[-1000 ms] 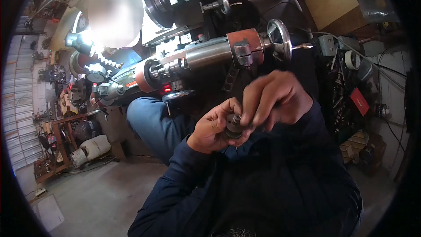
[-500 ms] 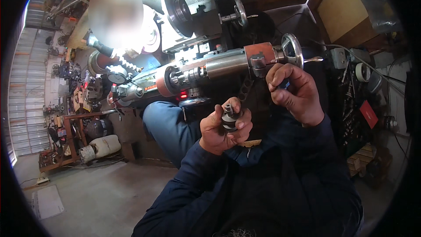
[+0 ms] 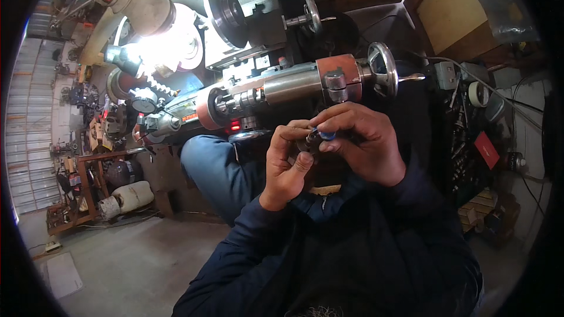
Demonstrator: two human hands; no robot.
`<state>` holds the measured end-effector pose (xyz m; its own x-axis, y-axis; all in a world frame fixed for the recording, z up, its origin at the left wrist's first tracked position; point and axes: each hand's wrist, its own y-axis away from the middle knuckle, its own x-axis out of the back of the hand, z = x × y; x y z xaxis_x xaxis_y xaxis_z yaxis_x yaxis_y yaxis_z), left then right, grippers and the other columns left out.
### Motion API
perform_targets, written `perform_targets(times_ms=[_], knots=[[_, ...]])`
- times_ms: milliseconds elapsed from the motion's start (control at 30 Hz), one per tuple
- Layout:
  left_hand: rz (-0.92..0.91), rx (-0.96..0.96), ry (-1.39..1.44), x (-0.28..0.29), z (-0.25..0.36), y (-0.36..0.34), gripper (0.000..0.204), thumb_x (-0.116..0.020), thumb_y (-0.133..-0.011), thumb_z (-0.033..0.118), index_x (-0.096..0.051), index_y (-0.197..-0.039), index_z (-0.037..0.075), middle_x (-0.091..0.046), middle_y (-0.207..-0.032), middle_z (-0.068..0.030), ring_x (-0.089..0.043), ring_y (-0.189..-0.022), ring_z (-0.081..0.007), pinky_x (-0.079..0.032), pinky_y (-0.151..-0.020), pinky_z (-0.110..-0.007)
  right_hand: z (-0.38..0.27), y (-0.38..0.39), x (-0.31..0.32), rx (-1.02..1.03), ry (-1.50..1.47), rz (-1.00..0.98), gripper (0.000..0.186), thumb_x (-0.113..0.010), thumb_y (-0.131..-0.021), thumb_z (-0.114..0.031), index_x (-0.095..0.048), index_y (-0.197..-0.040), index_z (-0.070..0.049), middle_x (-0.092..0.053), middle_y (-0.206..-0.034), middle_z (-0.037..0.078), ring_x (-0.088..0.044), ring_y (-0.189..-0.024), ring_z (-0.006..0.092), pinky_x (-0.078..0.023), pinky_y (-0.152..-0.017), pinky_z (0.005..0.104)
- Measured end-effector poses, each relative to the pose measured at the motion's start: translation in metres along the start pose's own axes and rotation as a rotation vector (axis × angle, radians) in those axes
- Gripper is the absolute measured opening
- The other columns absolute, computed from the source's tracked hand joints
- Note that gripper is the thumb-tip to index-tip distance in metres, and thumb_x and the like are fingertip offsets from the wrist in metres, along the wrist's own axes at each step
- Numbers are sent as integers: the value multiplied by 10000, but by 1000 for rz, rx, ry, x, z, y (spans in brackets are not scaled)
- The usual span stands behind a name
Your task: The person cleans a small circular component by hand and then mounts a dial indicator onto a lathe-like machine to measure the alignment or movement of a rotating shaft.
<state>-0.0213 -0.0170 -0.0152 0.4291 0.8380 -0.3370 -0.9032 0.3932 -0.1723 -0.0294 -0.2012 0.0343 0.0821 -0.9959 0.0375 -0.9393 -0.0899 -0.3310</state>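
My left hand (image 3: 285, 170) grips a small dark metal part with a shiny stepped tip (image 3: 312, 140), largely hidden by my fingers. My right hand (image 3: 370, 147) pinches a small blue object (image 3: 327, 135) against that tip, so both hands meet just below the lathe-like machine's steel cylinder (image 3: 288, 87). Behind them are the machine's orange-red clamp housing (image 3: 335, 66) and a chromed handwheel (image 3: 382, 67).
A dial gauge (image 3: 144, 103), a bright lamp (image 3: 123, 56) and a dark disc (image 3: 224, 12) sit on the machine. Cluttered tools (image 3: 455, 135) and a red flat item (image 3: 479, 151) lie right. A white tank (image 3: 134, 195) rests low at left.
My right hand has come down and leftward from near the clamp housing to my left hand, with the blue object. My left hand has shifted slightly up and turned around the metal part.
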Motion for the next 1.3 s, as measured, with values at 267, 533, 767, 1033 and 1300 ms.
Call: perform_targets(times_ms=[267,533,767,1033,1300], knots=[[119,-281,-525,-7,5,-7,294,-681,-868,66,-516,-1096,-20,-580,-1083,-171,-610,-929,-209,-487,-815,-293,2,2,-12,46,168,67,276,-746,-707,89,-637,-927,-38,-671,-1001,110,-684,-926,227,-551,-743,290],[-25,293,65,7,18,0,256,-655,-898,112,-520,-1085,1,-610,-1032,-109,-604,-837,-141,-490,-753,-264,9,-8,7,-9,60,-123,245,-757,-676,107,-639,-844,-27,-672,-935,100,-692,-865,209,-551,-719,278],[44,-167,-480,2,16,-11,247,-670,-874,68,-499,-1039,2,-607,-1084,-132,-616,-903,-172,-484,-805,-278,8,2,-11,-39,58,-11,260,-771,-670,100,-662,-865,-32,-675,-931,98,-690,-870,210,-557,-727,282],[-95,233,87,9,14,2,284,-664,-905,156,-479,-1055,2,-582,-1057,-104,-592,-851,-153,-479,-773,-266,9,-11,10,-11,-66,-222,258,-762,-669,118,-664,-863,-22,-677,-917,105,-687,-868,201,-556,-738,275],[47,-268,-744,3,10,-7,311,-663,-756,-72,-511,-1018,0,-566,-1079,-213,-634,-874,-320,-512,-767,-323,6,1,-12,-47,111,53,237,-774,-663,102,-657,-832,-15,-675,-900,91,-680,-875,192,-545,-736,284]])
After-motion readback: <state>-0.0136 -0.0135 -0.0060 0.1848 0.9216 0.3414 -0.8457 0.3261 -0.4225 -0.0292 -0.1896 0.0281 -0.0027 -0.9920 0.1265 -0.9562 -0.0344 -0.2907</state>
